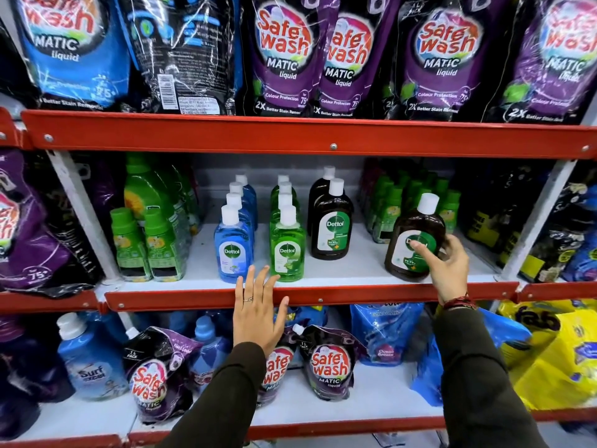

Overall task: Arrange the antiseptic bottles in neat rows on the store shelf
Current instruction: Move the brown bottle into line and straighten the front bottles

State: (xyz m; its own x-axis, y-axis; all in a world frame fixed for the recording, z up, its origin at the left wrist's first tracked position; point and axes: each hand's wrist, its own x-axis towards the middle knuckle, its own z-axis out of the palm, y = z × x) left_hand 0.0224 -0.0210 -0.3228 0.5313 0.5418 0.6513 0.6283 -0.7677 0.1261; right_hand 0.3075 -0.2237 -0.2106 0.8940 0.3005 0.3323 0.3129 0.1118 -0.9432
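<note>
On the middle shelf (349, 263) stand three front-to-back rows of white-capped antiseptic bottles: a blue row (233, 244), a green row (287, 244) and a short brown row (332, 224). Right of them, near the shelf's front, a separate brown bottle (410, 240) leans slightly left. My right hand (447, 266) grips this bottle from its right side, fingers across the label. My left hand (258, 308) is open, fingers spread, in front of the red shelf lip below the blue and green rows, holding nothing.
Green bottles (148, 244) stand at the left of the same shelf, and small green bottles (410, 202) crowd behind the held bottle. Detergent pouches (284, 59) fill the shelf above; pouches and blue bottles (329, 367) sit below. Red shelf lips (323, 137) run across.
</note>
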